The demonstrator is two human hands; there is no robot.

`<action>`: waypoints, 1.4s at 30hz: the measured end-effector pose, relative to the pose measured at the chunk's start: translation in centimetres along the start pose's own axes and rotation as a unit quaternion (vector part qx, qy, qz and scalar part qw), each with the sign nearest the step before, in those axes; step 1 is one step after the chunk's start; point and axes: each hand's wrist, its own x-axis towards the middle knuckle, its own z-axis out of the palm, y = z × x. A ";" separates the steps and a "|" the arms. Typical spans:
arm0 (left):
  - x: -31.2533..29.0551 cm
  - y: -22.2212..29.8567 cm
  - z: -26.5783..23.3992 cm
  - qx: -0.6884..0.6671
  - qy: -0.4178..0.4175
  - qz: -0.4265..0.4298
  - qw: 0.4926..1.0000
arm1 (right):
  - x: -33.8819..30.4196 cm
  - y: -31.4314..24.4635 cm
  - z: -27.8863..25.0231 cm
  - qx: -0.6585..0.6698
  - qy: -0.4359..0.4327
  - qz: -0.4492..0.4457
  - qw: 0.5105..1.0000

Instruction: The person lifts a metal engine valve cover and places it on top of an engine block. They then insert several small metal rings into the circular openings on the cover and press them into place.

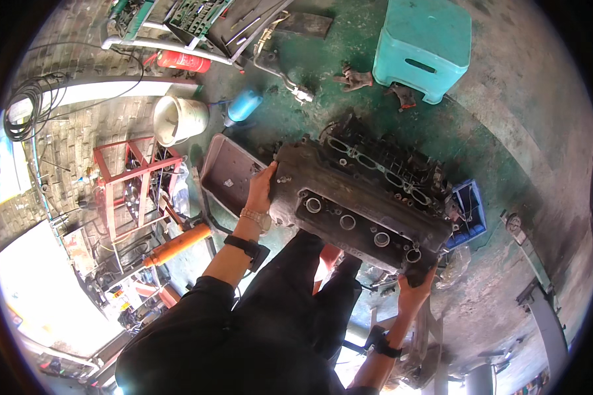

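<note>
A dark, grimy engine valve cover [329, 176] with several round holes along it lies slantwise across the middle. My left hand [262, 189] is closed on its left end, the thumb on the near side. At its lower right corner my right hand [415, 293] grips the edge, fingers partly hidden beneath. Just beyond the cover is a black intake manifold [402, 172] with several oval ports in a row. Whether the two parts touch, I cannot tell.
A brown tray [219, 164] lies left of the cover, a blue crate [471, 207] to its right. Farther off are a turquoise stool [425, 39], dirty gloves [356, 79], a white bucket [178, 120] and a blue bottle [245, 105]. A red metal frame [112, 197] and an orange cylinder [178, 245] stand left.
</note>
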 end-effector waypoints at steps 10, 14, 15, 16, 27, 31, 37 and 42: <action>-0.6 0.0 0.6 -0.015 -0.032 0.115 0.993 | 0.1 -0.1 1.1 0.014 -0.002 0.008 1.000; -0.1 0.0 -0.2 -0.015 -0.054 0.049 0.997 | 0.2 0.2 1.1 0.027 -0.002 -0.012 1.000; 0.0 0.0 -0.4 0.016 -0.049 0.024 0.998 | 0.2 0.4 1.1 0.012 -0.002 -0.008 1.000; 0.0 -0.2 -0.5 0.008 -0.058 0.039 0.998 | 0.2 0.5 1.1 0.006 -0.002 -0.011 1.000; 0.2 0.0 0.0 -0.071 -0.024 0.024 0.997 | -1.2 0.0 1.4 0.006 -0.003 0.005 1.000; -0.5 0.5 -0.1 -0.053 -0.042 0.042 0.997 | -1.6 -0.3 1.5 -0.007 0.010 -0.006 1.000; -1.1 -0.1 -0.7 -0.037 -0.045 0.066 0.996 | -1.8 0.5 1.4 0.001 0.004 -0.002 1.000; -1.9 -0.8 -1.5 -0.025 -0.060 0.075 0.995 | -2.1 1.1 1.2 -0.004 0.002 -0.011 1.000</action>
